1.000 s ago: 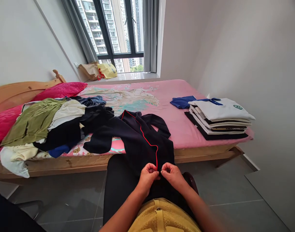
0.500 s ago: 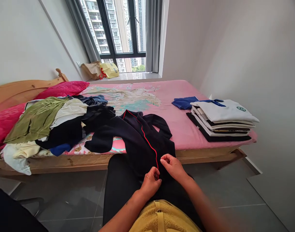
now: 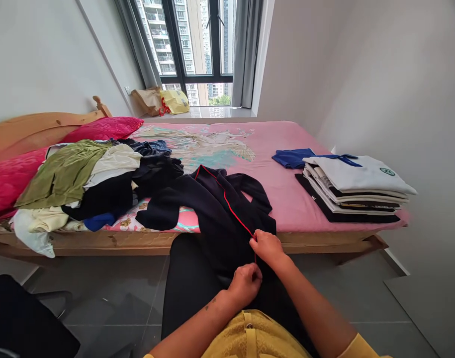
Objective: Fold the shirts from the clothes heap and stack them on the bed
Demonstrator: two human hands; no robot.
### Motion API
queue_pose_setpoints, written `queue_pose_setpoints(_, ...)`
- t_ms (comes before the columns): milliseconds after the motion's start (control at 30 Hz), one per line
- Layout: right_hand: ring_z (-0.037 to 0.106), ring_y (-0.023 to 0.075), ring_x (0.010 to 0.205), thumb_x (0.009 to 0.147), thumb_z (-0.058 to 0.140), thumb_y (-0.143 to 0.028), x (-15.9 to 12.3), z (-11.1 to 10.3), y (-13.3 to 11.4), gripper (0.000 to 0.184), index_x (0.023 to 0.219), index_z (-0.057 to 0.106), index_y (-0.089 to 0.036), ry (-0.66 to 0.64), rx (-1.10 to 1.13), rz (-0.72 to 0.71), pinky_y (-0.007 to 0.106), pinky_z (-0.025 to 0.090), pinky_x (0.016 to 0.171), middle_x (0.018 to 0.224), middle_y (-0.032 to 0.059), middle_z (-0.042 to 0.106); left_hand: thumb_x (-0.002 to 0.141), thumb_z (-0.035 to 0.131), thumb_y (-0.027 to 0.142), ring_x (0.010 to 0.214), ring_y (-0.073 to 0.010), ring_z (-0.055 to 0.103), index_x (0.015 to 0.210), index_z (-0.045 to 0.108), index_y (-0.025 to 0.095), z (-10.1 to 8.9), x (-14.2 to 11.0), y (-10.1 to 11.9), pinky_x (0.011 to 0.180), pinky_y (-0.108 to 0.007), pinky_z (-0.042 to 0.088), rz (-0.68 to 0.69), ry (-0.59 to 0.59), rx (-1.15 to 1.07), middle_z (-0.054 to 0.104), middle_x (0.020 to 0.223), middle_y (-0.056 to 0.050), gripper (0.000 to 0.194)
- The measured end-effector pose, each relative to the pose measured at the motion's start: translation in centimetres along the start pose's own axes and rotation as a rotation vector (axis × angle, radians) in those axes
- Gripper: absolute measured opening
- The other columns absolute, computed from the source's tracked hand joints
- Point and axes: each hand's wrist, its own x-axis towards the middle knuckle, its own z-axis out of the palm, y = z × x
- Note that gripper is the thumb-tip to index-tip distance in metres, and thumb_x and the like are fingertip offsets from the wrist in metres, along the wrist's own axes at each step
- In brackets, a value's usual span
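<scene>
A dark jacket [image 3: 220,214] with a red line down its front lies spread from the bed's edge onto my lap, its sleeves out to both sides. My right hand [image 3: 269,247] is closed in a pinch on the red-lined front edge, just past the bed's edge. Lower down, near my waist, my left hand [image 3: 245,284] pinches the bottom end of that same edge. The red line runs taut between the two hands. What lies under the fingertips is hidden.
On the right of the bed [image 3: 279,134] stands a stack of folded clothes [image 3: 361,189], with a folded blue garment [image 3: 292,158] behind it. A loose heap of clothes [image 3: 96,174] covers the left side, near pink pillows [image 3: 104,128]. A black chair [image 3: 26,318] stands at lower left.
My right hand has come down onto the jacket's red-lined edge and pinched it; before, it hovered beside it. My left hand keeps its pinch. The view has shifted slightly.
</scene>
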Motion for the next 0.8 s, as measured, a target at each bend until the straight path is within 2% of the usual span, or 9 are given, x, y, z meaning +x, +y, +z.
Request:
queue_pose_setpoints(133,0.055,0.0136,0.063,0.082,0.05,-0.034,0.0,0.3,0.4,0.019,0.073,0.058,-0.02,0.032,0.23,-0.126,0.024,0.031,0.057,0.069,0.0012,0.062,0.064,0.052,0.01,0.058,-0.011,0.049,0.065,0.059,0.018,0.9,0.5,1.0,0.055,-0.021,0.036,-0.086,0.015,-0.169,0.059,0.063,0.001,0.011)
queue_pose_setpoints(233,0.053,0.0122,0.064,0.075,0.056,-0.024,-0.4,2.2,0.7,0.005,0.075,0.058,-0.02,0.002,0.35,-0.131,0.022,0.03,0.059,0.069,-0.0013,0.061,0.062,0.052,0.009,0.057,-0.0103,0.048,0.063,0.058,0.017,1.4,0.4,0.4,0.055,-0.021,0.035,-0.131,-0.013,-0.178,0.057,0.061,0.002,0.01)
queue_pose_setpoints(333,0.051,0.0117,0.063,0.074,0.052,-0.02,-1.3,4.5,1.4,0.006,0.075,0.058,-0.02,-0.025,0.418,-0.098,0.022,0.03,0.058,0.068,-0.0021,0.059,0.064,0.051,0.009,0.058,-0.0105,0.048,0.067,0.058,0.018,0.7,0.0,-0.6,0.057,-0.022,0.036,-0.119,-0.02,-0.132,0.057,0.063,0.002,0.012)
queue_pose_setpoints(467,0.048,0.0113,0.058,0.081,0.045,-0.03,-1.8,6.3,2.4,0.016,0.079,0.058,-0.019,-0.006,0.504,-0.056,0.022,0.031,0.057,0.064,-0.0033,0.055,0.071,0.045,0.009,0.071,-0.0134,0.052,0.074,0.057,0.018,-1.6,0.9,-1.2,0.069,-0.025,0.04,-0.054,0.211,0.025,0.057,0.074,-0.001,0.015)
queue_pose_setpoints(533,0.047,0.011,0.057,0.081,0.044,-0.034,-1.8,6.6,2.7,0.02,0.079,0.057,-0.019,0.005,0.555,-0.05,0.022,0.032,0.056,0.063,-0.0038,0.054,0.076,0.042,0.009,0.077,-0.0144,0.053,0.078,0.056,0.019,-2.6,2.1,-1.2,0.074,-0.026,0.041,-0.023,0.28,0.113,0.057,0.081,-0.003,0.017)
queue_pose_setpoints(667,0.046,0.0114,0.057,0.082,0.041,-0.041,-1.4,6.8,3.1,0.027,0.076,0.056,-0.018,0.014,0.643,-0.054,0.021,0.033,0.054,0.062,-0.0029,0.053,0.076,0.044,0.007,0.088,-0.017,0.054,0.087,0.056,0.02,-3.2,4.3,-1.2,0.08,-0.028,0.04,-0.047,0.174,0.378,0.059,0.091,-0.004,0.021)
queue_pose_setpoints(800,0.047,0.0115,0.059,0.081,0.04,-0.041,-1.2,6.8,3.5,0.028,0.077,0.055,-0.018,-0.019,0.699,-0.083,0.021,0.037,0.056,0.064,-0.0021,0.053,0.076,0.044,0.007,0.091,-0.0196,0.053,0.088,0.057,0.021,-2.7,5.4,-1.3,0.08,-0.03,0.039,-0.111,0.133,0.481,0.059,0.09,-0.006,0.022)
